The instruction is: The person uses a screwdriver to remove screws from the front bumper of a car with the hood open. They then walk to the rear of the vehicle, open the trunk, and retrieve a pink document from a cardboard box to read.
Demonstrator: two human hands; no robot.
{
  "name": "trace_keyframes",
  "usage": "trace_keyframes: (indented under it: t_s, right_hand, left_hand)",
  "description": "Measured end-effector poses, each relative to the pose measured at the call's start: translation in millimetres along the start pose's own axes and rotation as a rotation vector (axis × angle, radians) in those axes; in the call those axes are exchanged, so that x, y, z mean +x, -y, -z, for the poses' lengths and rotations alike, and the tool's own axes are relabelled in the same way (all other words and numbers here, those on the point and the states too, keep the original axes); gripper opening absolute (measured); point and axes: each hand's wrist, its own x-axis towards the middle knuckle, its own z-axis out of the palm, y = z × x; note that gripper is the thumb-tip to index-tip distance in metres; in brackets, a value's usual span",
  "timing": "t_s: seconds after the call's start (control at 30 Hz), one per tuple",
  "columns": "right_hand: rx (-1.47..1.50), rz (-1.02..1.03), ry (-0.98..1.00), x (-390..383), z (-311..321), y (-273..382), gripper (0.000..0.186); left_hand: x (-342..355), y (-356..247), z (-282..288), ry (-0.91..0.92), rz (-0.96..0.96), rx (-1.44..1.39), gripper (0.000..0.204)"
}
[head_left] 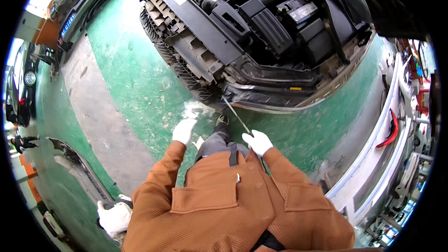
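Observation:
My right hand (258, 143), in a white glove, is closed around the dark handle of a long, thin screwdriver-like tool (237, 115). Its metal shaft slants up and left, and the tip reaches the front corner of a car (224, 42), beside the bare headlight area. Whether the tip touches the car I cannot tell. My left hand (185, 131), gloved in white too, is held out in front of my body over the floor. Its fingers point forward, with nothing visible in them. The car's hood is up, showing the engine bay, and its front bumper cover is off.
Along the right stand long white body panels (373, 163) with a red lamp (390, 129). A loose bumper-like part (84, 168) lies on the green floor at left. Other cars (23, 84) and a person (23, 143) appear farther left. A white shape (114, 219) at lower left is unclear.

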Motion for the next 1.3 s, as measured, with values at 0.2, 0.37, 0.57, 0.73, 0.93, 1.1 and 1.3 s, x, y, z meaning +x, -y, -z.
trace_keyframes:
  t_s: [0.2, 0.37, 0.57, 0.73, 0.93, 1.1, 1.3]
  right_hand:
    - [0.077, 0.088, -0.092, 90, -86, 10, 0.056]
    - [0.403, -0.052, -0.209, 95, -126, 17, 0.058]
    - [0.424, -0.093, -0.279, 94, -164, 48, 0.064]
    - [0.749, -0.162, -0.483, 122, -215, 92, 0.059]
    - [1.233, -0.266, -0.687, 147, -261, 193, 0.039]
    - [1.455, -0.318, -0.746, 181, -275, 224, 0.034]
    - [1.163, -0.374, -0.9, 206, -293, 217, 0.05]
  left_hand:
    - [-110, 87, 60, -0.388, 0.916, -1.1, 0.038]
    - [-77, 74, 109, -0.116, 0.946, -0.96, 0.04]
    - [77, 76, 86, 0.422, 0.707, -0.989, 0.028]
    - [206, 51, 5, 0.808, 0.558, -0.886, 0.043]
    - [266, 31, 6, 1.017, 0.511, -0.924, 0.033]
    - [279, 24, 11, 1.032, 0.394, -0.666, 0.032]
    - [290, 38, 9, 1.056, 0.308, -0.669, 0.032]
